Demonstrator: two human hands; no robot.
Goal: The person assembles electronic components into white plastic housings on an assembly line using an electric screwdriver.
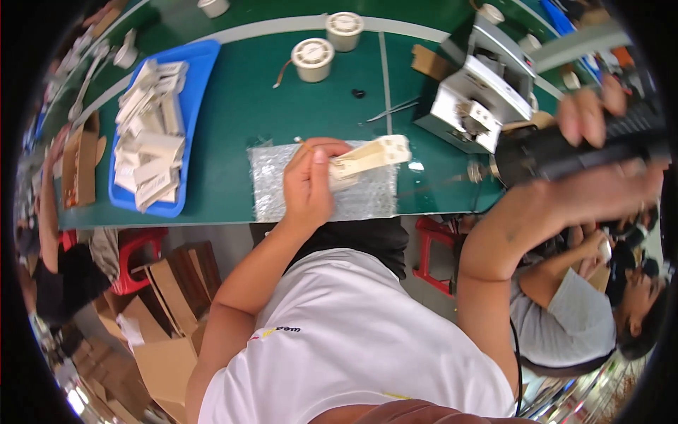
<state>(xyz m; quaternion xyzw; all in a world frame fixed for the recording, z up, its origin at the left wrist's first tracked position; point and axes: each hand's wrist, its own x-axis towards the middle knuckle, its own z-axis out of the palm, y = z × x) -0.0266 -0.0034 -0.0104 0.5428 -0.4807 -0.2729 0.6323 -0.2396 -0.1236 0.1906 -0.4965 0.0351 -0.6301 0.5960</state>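
My left hand is closed round a cream plastic housing with an elongated, hollow arm that points to the right. It is held above a sheet of bubble wrap at the table's near edge. At the right, my right hand is wrapped around a black electric screwdriver, slightly blurred. The tool's thin bit points left toward the housing, apart from it. Part of the housing is hidden behind my left fingers.
A blue tray of cream plastic parts lies at left. Two round white fan-like units stand at the back. Tweezers lie beside a screw-feeder-like machine. A person sits at right; red stools are below the table.
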